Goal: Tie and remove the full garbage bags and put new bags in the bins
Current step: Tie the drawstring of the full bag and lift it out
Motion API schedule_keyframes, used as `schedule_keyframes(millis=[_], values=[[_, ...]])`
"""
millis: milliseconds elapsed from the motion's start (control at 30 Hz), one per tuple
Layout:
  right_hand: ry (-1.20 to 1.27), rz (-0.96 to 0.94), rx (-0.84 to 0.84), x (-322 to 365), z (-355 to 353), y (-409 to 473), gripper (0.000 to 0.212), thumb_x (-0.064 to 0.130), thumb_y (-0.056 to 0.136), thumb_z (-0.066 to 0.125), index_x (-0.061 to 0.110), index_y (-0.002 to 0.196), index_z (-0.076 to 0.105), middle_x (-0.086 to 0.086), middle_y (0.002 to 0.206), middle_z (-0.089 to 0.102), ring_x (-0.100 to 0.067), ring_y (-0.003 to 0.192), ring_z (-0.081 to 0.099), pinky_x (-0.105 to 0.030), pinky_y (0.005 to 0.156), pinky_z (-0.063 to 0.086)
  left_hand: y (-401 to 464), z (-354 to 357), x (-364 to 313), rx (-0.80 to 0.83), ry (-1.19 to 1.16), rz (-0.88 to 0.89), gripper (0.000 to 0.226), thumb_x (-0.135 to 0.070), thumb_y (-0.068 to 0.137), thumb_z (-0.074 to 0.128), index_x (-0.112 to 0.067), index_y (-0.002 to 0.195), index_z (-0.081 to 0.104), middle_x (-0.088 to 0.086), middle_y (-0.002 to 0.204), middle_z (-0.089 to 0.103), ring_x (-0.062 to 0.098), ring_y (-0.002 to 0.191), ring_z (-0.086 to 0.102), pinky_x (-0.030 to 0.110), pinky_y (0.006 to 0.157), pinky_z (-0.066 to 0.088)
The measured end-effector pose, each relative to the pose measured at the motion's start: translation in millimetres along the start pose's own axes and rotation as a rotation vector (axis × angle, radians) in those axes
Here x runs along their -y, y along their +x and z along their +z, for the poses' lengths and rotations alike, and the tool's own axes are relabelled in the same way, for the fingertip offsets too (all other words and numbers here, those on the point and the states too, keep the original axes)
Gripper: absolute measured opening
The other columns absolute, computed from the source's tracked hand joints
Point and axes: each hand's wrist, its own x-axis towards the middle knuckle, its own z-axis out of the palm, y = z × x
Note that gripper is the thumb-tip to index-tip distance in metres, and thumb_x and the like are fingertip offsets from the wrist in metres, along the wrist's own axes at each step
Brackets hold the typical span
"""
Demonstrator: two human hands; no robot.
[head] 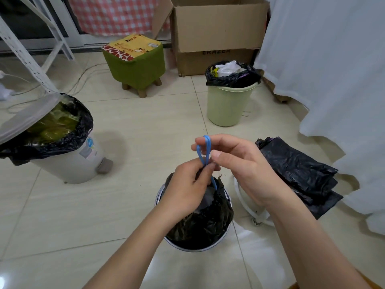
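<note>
- You are in the tying step on the first bin: the black garbage bag [200,224] sits in the small bin [226,234] right under your hands, its neck gathered.
- Your left hand [187,188] pinches the bunched neck and the base of the blue drawstring [205,151].
- Your right hand [235,163], just above and to the right, holds the drawstring's loop over its curled fingertips.
- Next, by my reading, you need to pass the loop through and pull it snug while the left hand holds the neck closed, then lift the bag out.
- The folded new bags [298,174] lie on the floor just right of your right hand.
- The pedal bin [68,155] far left and the green bin [229,103] ahead look untied.
</note>
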Motion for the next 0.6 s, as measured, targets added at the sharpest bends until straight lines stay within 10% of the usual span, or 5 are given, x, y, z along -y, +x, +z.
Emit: schedule_keyframes(millis=[267, 600], values=[[-0.17, 0.278, -0.154, -28, -18, 1, 0.023, 0.013, 0.089, 0.068, 0.019, 0.111, 0.071, -0.001, 0.097, 0.073, -0.01, 0.083, 0.067, -0.018, 0.076, 0.054, 6, -7, 5, -0.054, -0.018, -0.124, 0.04, -0.028, 0.101, 0.044, -0.021, 0.066, 0.06, -0.012, 0.059, 0.059, 0.004, 0.058, 0.054, 0.021, 0.061, 0.042], [-0.096, 0.078, -0.523, -33, -38, 10, 0.02, 0.002, 0.094, 0.058, 0.013, 0.078, 0.062, 0.006, 0.063, 0.064, -0.005, 0.061, 0.063, -0.015, 0.062, 0.051, 9, -19, 15, -0.055, -0.255, -0.192, 0.03, -0.023, 0.103, 0.043, -0.014, 0.092, 0.07, -0.006, 0.057, 0.058, 0.01, 0.056, 0.053, 0.017, 0.063, 0.046]])
